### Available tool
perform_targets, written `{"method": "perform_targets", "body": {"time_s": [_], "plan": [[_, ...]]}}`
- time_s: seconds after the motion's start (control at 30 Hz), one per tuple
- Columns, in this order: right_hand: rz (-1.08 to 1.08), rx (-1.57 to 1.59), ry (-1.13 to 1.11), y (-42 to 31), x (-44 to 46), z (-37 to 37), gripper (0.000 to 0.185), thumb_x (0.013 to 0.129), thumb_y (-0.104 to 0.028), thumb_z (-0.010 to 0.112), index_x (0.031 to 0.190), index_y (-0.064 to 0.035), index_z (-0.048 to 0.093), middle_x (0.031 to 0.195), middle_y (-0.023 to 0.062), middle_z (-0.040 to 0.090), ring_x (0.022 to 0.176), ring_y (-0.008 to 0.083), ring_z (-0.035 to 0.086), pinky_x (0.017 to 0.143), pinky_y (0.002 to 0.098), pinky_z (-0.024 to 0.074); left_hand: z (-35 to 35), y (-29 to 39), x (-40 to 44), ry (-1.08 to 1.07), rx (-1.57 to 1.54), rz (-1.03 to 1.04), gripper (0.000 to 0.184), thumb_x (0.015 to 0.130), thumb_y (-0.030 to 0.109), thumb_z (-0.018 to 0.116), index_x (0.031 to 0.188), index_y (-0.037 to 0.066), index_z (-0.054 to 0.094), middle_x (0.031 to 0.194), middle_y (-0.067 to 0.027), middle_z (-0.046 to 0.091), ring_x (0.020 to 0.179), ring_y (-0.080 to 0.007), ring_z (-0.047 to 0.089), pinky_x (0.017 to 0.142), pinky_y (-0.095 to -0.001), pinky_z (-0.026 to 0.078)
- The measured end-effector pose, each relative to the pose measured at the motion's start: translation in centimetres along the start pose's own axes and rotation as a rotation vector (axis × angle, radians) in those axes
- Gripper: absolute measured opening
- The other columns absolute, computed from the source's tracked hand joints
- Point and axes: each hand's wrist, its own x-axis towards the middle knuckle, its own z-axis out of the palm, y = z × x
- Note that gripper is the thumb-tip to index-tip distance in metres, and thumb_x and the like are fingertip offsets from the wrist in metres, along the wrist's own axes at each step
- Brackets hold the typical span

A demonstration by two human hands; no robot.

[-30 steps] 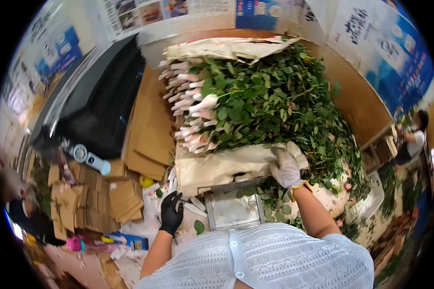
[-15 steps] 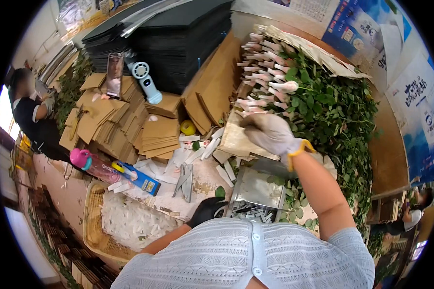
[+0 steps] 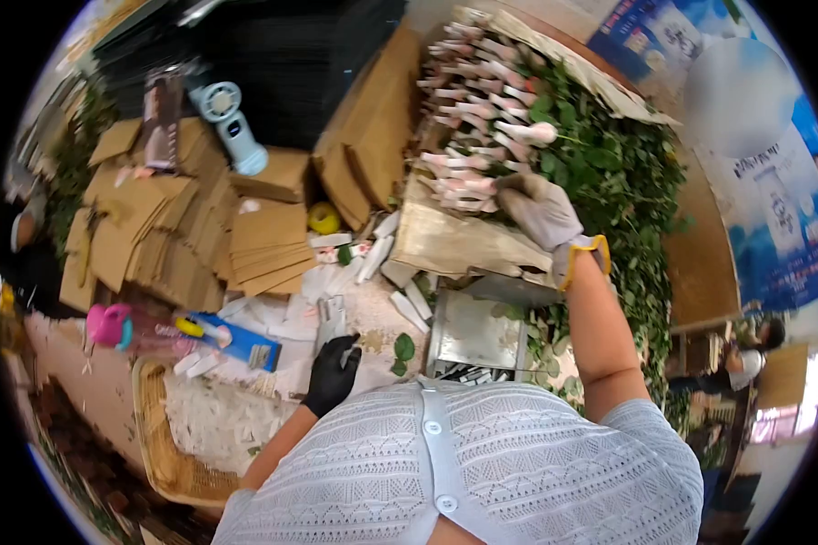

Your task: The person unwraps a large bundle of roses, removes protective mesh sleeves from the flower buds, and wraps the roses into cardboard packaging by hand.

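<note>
My left hand (image 3: 334, 374), in a black glove, is closed around the lower end of a grey metal plier stapler (image 3: 331, 318) on the table. My right hand (image 3: 538, 211) wears a whitish glove with a yellow cuff. Its fingers are curled at the lower edge of a stack of roses (image 3: 468, 109), whose pale pink heads are wrapped in white sleeves. Whatever those fingers pinch is hidden. Just below that hand lies a beige sheet (image 3: 463, 238). A metal box (image 3: 478, 331) with small grey pieces at its near side stands between my hands.
Cardboard pieces (image 3: 168, 209) are piled at the left, with a light blue handheld fan (image 3: 234, 132) on top. A pink bottle (image 3: 145, 331), a blue package (image 3: 236, 341) and a basket of white sleeves (image 3: 145, 427) sit nearer. Another person (image 3: 745, 368) is at far right.
My left hand has moved from beside the metal box left to the stapler, whose arms are now closer together. My right hand has shifted up and right to the roses. The view has tilted.
</note>
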Motion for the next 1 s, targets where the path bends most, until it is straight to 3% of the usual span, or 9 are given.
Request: {"method": "perform_targets", "body": {"time_s": [0.07,0.17,0.27,0.4,0.63,0.7,0.73,0.83,1.0], "plan": [[0.154,-0.112,0.099,4.7,-2.1,-4.1,0.034,0.083,-0.023,0.059,0.110,-0.0016,0.063,0.087,0.0062,0.066,0.077,0.0130,0.057,0.071,0.0259,0.0460,1.7,-0.9,3.7,-0.031,-0.029,0.060,0.030,0.090,0.004,0.048,0.118,0.002,0.058,0.107,-0.0133,0.064,0.097,-0.0247,0.062,0.088,-0.0338,0.047],[0.408,-0.028,0.150,12.2,-5.8,-9.3,0.037,0.083,-0.030,0.058,0.107,-0.0016,0.064,0.094,0.0121,0.067,0.084,0.0200,0.061,0.078,0.0297,0.0466,4.2,-3.7,12.2,-0.145,0.018,-0.031,0.032,0.095,0.019,0.042,0.118,0.003,0.058,0.099,-0.0075,0.065,0.080,-0.0171,0.061,0.072,-0.0292,0.048],[0.523,-0.028,0.276,21.4,-8.7,-11.4,0.043,0.083,-0.031,0.062,0.112,0.0005,0.060,0.098,0.0100,0.065,0.086,0.0178,0.060,0.077,0.0292,0.0475,4.0,0.5,18.3,-0.292,-0.575,-0.573,0.038,0.095,0.036,0.047,0.123,0.011,0.054,0.101,-0.0063,0.062,0.081,-0.0202,0.062,0.069,-0.0356,0.052],[0.734,-0.516,0.064,23.3,-8.3,-11.8,0.070,0.081,-0.058,0.052,0.122,-0.0023,0.056,0.118,0.0205,0.061,0.108,0.0352,0.057,0.089,0.0404,0.0452,4.3,2.2,23.9,-0.400,-0.561,-0.820,0.039,0.087,0.045,0.060,0.110,0.013,0.057,0.099,-0.0072,0.063,0.086,-0.0222,0.061,0.071,-0.0366,0.052],[0.886,-0.559,-0.490,27.9,-4.2,-11.6,0.073,0.077,-0.073,0.046,0.116,-0.0132,0.064,0.121,0.0124,0.060,0.105,0.0281,0.058,0.088,0.0370,0.0437,3.2,1.3,29.2,-0.683,0.005,-0.700,0.026,0.083,0.033,0.066,0.098,0.012,0.062,0.080,-0.0007,0.064,0.069,-0.0154,0.060,0.064,-0.0310,0.051],[1.026,-0.387,-0.319,20.2,-3.3,-14.4,0.062,0.073,-0.057,0.065,0.112,-0.0092,0.066,0.110,0.0094,0.065,0.086,0.0195,0.061,0.080,0.0300,0.0481,4.3,1.6,28.7,-0.601,-0.176,-0.707,0.021,0.079,0.030,0.069,0.090,0.014,0.062,0.068,0.0005,0.055,0.056,-0.0128,0.049,0.053,-0.0270,0.042],[0.819,-0.269,-0.337,23.9,-2.4,-14.7,0.051,0.075,-0.049,0.065,0.104,-0.0081,0.068,0.102,0.0081,0.067,0.081,0.0202,0.062,0.076,0.0298,0.0494,5.0,3.1,28.4,-0.476,-0.269,-0.788,0.016,0.078,0.025,0.069,0.087,0.015,0.062,0.067,0.0012,0.053,0.056,-0.0121,0.049,0.050,-0.0260,0.039],[0.768,1.129,0.018,30.8,-2.7,-13.8,0.019,0.089,-0.018,0.058,0.101,-0.0031,0.062,0.090,0.0112,0.066,0.073,0.0236,0.065,0.072,0.0349,0.0551,5.5,1.7,30.2,-0.465,-0.351,-0.808,0.013,0.075,0.018,0.070,0.085,0.015,0.063,0.066,0.0020,0.051,0.058,-0.0126,0.049,0.051,-0.0253,0.039],[0.876,1.235,-0.174,33.2,-4.2,-13.4,0.029,0.092,-0.022,0.057,0.108,0.0028,0.058,0.099,0.0118,0.066,0.083,0.0214,0.066,0.074,0.0360,0.0574,4.9,4.6,31.0,-0.627,0.106,-0.672,0.023,0.082,0.020,0.068,0.099,0.004,0.065,0.083,-0.0052,0.065,0.069,-0.0141,0.059,0.061,-0.0290,0.047]]}}
